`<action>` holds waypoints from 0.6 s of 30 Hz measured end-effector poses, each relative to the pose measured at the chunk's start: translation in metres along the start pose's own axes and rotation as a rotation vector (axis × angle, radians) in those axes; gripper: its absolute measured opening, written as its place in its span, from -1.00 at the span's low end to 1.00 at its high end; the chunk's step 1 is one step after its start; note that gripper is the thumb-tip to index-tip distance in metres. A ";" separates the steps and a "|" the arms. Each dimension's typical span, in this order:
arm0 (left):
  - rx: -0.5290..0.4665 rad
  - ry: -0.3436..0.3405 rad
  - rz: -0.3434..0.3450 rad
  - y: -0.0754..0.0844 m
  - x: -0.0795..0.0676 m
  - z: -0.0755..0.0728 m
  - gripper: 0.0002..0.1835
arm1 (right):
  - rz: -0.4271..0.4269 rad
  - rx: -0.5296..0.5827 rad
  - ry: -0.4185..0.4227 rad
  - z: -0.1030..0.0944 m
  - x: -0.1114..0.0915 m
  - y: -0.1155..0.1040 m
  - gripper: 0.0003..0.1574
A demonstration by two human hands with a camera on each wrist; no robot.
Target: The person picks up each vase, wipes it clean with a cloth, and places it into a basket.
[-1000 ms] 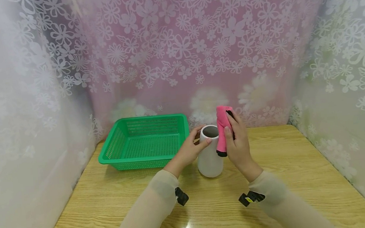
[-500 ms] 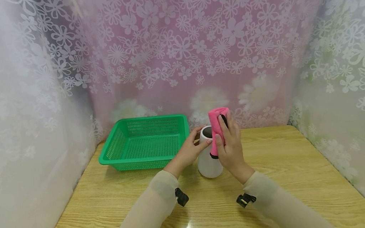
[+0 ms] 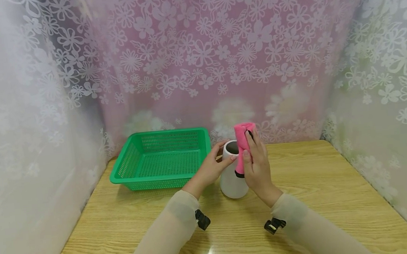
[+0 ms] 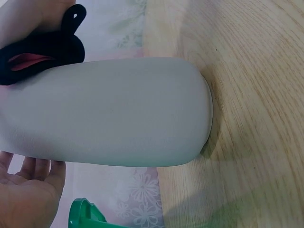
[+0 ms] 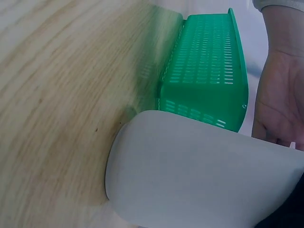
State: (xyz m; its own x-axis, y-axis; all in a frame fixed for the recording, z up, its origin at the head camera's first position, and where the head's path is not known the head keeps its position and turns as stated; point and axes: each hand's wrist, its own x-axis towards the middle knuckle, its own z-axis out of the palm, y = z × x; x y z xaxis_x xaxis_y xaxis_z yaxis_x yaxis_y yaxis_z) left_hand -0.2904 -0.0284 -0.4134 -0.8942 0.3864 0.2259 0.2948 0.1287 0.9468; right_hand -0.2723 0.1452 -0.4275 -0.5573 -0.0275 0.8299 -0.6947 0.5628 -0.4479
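Observation:
A white vase (image 3: 232,185) stands upright on the table, its dark round mouth facing up. My left hand (image 3: 211,167) grips it near the rim from the left, thumb across the front and fingers round the far side. In my right hand (image 3: 259,169) is a folded pink cloth (image 3: 241,140) with black trim, held against the vase's upper right side so that it covers part of the mouth. Seen from the left wrist, the cloth's black edging (image 4: 71,47) and a small black loop lie right at the vase wall.
A green plastic basket (image 3: 157,178) with slotted walls stands left of the vase, close beside the left hand. The wood-grain table (image 3: 143,231) ends at a flowered pink curtain (image 3: 198,63) behind, with pale curtains on both sides.
My right hand has brought the cloth leftward onto the vase's upper side, then slightly lower. My left hand keeps its hold, and the vase and basket stay in place.

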 end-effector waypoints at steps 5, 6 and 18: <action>-0.002 -0.006 -0.009 0.002 0.000 0.000 -0.33 | 0.059 0.053 -0.011 -0.002 -0.002 -0.001 -0.30; -0.003 -0.010 -0.011 0.003 0.000 0.000 -0.33 | 0.070 0.071 -0.012 -0.003 -0.003 -0.001 -0.30; 0.004 -0.040 -0.029 0.037 -0.016 -0.003 -0.31 | 0.191 0.171 -0.019 -0.005 -0.007 0.001 -0.33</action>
State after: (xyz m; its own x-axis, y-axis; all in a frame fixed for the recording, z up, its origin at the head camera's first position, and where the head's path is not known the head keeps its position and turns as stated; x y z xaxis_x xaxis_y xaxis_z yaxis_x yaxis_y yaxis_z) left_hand -0.2658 -0.0322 -0.3810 -0.8884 0.4186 0.1886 0.2701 0.1444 0.9519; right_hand -0.2667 0.1505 -0.4322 -0.6934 0.0492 0.7189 -0.6419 0.4110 -0.6473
